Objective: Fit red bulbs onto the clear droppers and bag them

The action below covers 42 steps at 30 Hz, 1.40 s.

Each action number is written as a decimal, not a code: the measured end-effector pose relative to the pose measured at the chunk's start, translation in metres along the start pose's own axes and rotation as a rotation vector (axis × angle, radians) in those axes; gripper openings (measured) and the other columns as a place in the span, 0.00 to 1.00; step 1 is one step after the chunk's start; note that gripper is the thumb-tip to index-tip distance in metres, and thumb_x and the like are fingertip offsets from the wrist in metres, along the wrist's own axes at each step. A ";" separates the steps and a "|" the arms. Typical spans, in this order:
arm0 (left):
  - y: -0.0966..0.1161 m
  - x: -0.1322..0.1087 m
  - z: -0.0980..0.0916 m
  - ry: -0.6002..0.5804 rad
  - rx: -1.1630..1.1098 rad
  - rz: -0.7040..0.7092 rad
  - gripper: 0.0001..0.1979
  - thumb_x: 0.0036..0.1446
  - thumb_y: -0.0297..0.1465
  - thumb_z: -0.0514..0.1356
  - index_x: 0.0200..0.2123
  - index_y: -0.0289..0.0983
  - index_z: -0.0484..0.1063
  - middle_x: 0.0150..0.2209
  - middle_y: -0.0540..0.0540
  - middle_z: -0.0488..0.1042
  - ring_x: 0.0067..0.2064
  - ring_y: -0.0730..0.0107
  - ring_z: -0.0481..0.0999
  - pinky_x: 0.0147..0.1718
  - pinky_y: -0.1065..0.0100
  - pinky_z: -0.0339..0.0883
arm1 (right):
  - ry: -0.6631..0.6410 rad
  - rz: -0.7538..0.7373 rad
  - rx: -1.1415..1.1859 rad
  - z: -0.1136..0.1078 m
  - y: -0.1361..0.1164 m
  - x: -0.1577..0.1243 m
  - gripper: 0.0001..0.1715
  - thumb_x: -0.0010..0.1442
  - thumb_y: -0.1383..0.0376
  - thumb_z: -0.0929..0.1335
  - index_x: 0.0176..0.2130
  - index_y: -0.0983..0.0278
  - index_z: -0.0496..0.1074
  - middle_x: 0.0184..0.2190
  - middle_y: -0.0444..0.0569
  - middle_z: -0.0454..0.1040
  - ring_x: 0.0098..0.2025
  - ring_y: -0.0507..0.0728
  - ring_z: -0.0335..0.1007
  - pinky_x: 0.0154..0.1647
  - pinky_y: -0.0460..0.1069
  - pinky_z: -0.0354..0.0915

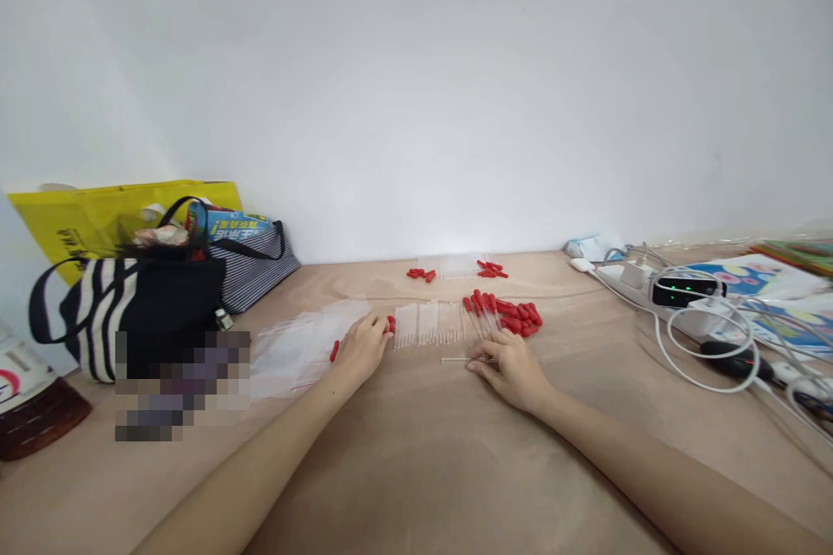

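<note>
My left hand point(362, 345) rests on the table with its fingers bent and closed around small red caps point(391, 323) that peek out at the fingertips. Beside it lies a row of thin clear tubes point(426, 323). My right hand point(511, 367) is closed, pinching one thin clear tube point(454, 360) that points left. Just beyond that hand, several clear tubes with red ends point(480, 303) fan out next to a pile of red caps point(522, 316). Another red cap point(334, 351) lies left of my left hand, by some clear plastic bags point(292, 347).
At the back, a smaller row of clear tubes point(459, 267) lies between red caps point(421, 275). On the left stand a black striped bag point(156, 312), a yellow bag point(58, 225) and a jar point(39, 408). A power strip point(690, 312) with tangled white cables sits at right.
</note>
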<state>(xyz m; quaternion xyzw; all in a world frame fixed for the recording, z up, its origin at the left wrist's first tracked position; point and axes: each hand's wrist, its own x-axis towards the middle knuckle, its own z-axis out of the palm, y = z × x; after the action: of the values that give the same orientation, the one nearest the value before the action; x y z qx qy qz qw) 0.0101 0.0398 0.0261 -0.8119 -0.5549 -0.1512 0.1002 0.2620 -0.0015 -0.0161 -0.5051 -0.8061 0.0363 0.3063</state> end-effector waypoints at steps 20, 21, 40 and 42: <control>0.029 -0.041 0.005 -0.013 -0.462 0.267 0.17 0.52 0.35 0.58 0.45 0.36 0.69 0.48 0.40 0.69 0.49 0.59 0.68 0.47 0.57 0.63 | 0.019 -0.054 -0.053 -0.001 -0.003 -0.004 0.07 0.55 0.60 0.65 0.34 0.60 0.69 0.33 0.47 0.69 0.37 0.56 0.61 0.38 0.52 0.54; 0.030 -0.040 0.007 -0.013 -0.432 0.266 0.17 0.52 0.35 0.58 0.45 0.36 0.70 0.49 0.39 0.68 0.50 0.57 0.67 0.48 0.55 0.62 | 0.020 -0.052 -0.049 -0.001 -0.003 -0.004 0.06 0.55 0.60 0.65 0.34 0.59 0.69 0.34 0.47 0.69 0.38 0.56 0.61 0.38 0.52 0.54; 0.032 -0.037 0.016 0.052 -0.449 0.305 0.11 0.61 0.28 0.47 0.45 0.38 0.64 0.45 0.44 0.72 0.51 0.63 0.67 0.55 0.51 0.52 | 0.187 -0.071 -0.025 0.004 -0.017 -0.006 0.06 0.60 0.67 0.58 0.31 0.63 0.61 0.27 0.44 0.70 0.31 0.52 0.64 0.41 0.52 0.48; 0.030 -0.036 0.019 0.063 -0.416 0.331 0.13 0.61 0.28 0.46 0.47 0.38 0.63 0.48 0.43 0.70 0.53 0.63 0.65 0.55 0.50 0.51 | 0.199 -0.085 0.015 0.004 -0.020 -0.006 0.07 0.60 0.68 0.57 0.30 0.63 0.60 0.25 0.43 0.70 0.28 0.51 0.64 0.42 0.52 0.47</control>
<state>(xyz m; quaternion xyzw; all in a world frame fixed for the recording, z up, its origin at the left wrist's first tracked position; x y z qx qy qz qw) 0.0285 0.0033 -0.0044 -0.8897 -0.3681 -0.2686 -0.0282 0.2463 -0.0154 -0.0150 -0.4691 -0.7922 -0.0210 0.3897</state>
